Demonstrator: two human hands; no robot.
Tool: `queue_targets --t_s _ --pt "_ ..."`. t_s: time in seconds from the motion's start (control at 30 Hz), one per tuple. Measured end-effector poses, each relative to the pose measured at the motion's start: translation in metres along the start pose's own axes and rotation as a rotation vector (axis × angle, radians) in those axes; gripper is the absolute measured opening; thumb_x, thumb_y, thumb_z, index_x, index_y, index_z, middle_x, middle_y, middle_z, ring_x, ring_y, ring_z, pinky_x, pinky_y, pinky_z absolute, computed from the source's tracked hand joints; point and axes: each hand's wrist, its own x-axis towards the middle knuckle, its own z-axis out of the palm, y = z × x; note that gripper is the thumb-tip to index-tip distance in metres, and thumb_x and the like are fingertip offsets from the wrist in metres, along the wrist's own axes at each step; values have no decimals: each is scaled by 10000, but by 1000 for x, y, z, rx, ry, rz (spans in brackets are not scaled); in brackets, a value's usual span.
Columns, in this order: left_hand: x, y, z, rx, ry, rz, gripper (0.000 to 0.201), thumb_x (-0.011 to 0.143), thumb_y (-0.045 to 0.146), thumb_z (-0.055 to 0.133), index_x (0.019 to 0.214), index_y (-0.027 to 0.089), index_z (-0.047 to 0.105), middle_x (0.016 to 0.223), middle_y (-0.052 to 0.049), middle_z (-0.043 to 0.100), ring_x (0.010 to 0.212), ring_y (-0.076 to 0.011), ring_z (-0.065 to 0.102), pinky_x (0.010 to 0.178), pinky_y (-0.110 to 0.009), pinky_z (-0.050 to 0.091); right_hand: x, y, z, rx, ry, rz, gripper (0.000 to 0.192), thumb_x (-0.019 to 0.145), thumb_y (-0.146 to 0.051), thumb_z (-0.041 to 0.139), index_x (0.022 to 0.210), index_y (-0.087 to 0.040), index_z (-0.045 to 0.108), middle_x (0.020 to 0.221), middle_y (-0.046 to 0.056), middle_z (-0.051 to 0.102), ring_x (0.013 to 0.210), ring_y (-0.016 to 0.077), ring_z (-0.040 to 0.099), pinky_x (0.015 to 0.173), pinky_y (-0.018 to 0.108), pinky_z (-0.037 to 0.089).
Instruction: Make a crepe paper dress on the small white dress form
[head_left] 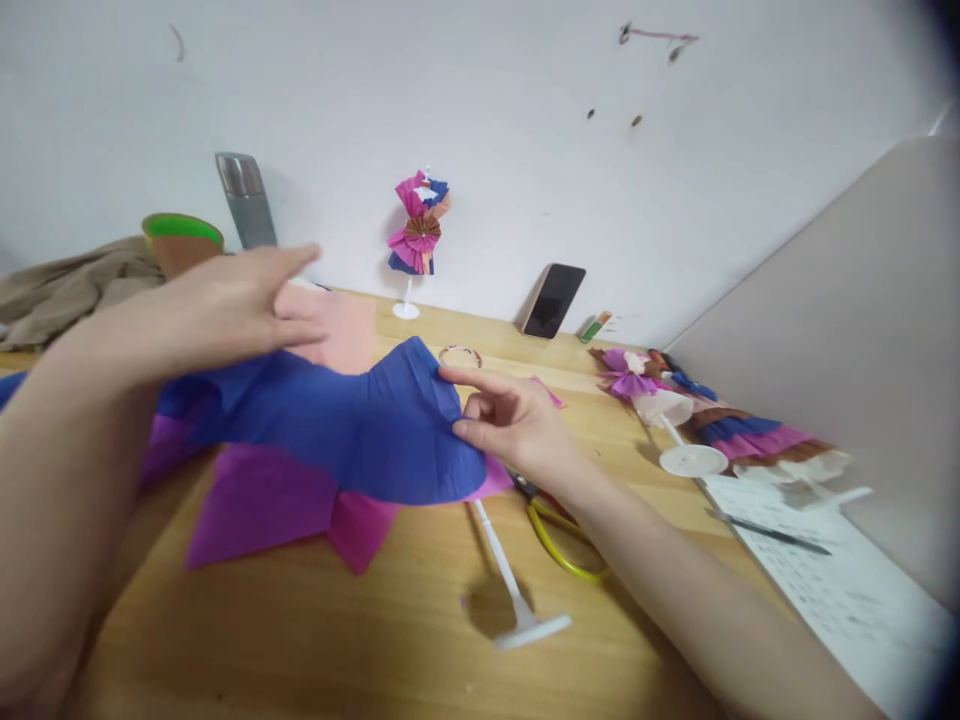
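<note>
A long strip of blue crepe paper (322,420) stretches across the middle of the view. Thumb and index finger of my right hand (506,415) pinch its right end. Above the strip's left part hovers my left hand (240,300), fingers stretched out and apart, with nothing visible in them. Purple paper (262,510) and a magenta piece (364,530) lie below the blue strip. A white stand (502,560) sticks out from under the paper, tilted, its upper part hidden. Scissors with yellow handles (559,545) rest partly behind my right forearm.
At the wall stand a small paper dress on a stand (420,230), a phone (553,300) and a flask (247,200). More paper dresses (757,435) lie at right, near a printed sheet (847,580) and pen (780,533). Pink paper (349,330) lies behind my left hand.
</note>
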Motion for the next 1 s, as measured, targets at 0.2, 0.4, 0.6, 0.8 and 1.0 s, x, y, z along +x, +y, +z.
queue_targets --t_s 0.2,0.4,0.6,0.8,1.0 --pt "3 53 35 -545 -194 145 416 578 443 786 926 220 735 838 -16 707 803 -213 652 673 -235 430 -15 -12 9 -163 -51 -136 433 698 -137 688 1112 -257 733 709 -19 571 545 93 457 466 226 368" --pt "9 40 45 -850 -247 197 237 647 368 721 573 200 571 471 54 454 427 -83 379 433 -223 243 -8 -5 2 -152 22 -128 528 695 -162 706 1212 -265 673 951 33 717 639 136 554 575 286 467" --pt "12 38 47 -961 -206 193 176 626 268 733 605 183 580 474 59 508 422 -68 426 417 -184 295 3 6 -4 -217 91 -67 89 680 -264 721 712 -193 677 622 -5 598 542 132 499 491 262 401" --pt "11 47 52 -1124 -257 144 130 633 234 741 653 178 626 539 45 606 491 -97 559 473 -187 409 5 3 -6 -193 63 -42 227 690 -330 720 584 -197 570 523 -38 500 488 100 414 452 229 302" --pt "12 44 56 -1290 -207 11 183 613 210 784 744 154 670 639 0 702 531 -122 621 506 -205 478 11 -2 -11 -71 153 -56 217 649 -315 740 618 -197 560 578 -40 552 538 103 475 522 241 379"
